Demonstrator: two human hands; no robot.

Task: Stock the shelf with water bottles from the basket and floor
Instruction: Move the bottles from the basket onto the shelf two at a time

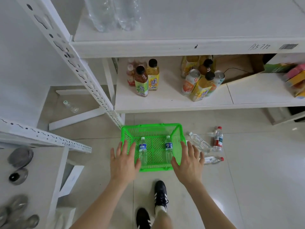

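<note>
Head view: my left fingers [125, 147] and right fingers [189, 148], spread and empty, flank basket's [151, 125] near corners; left bottle [143, 151], right bottle [168, 148] lie lengthwise between, caps toward shelf [173, 103].

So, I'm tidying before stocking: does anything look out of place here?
Yes. A clear bottle, a red-labelled bottle and a third bottle sit loose on the floor right of the basket; a lone bottle sits apart, behind the left shelf post.
</note>
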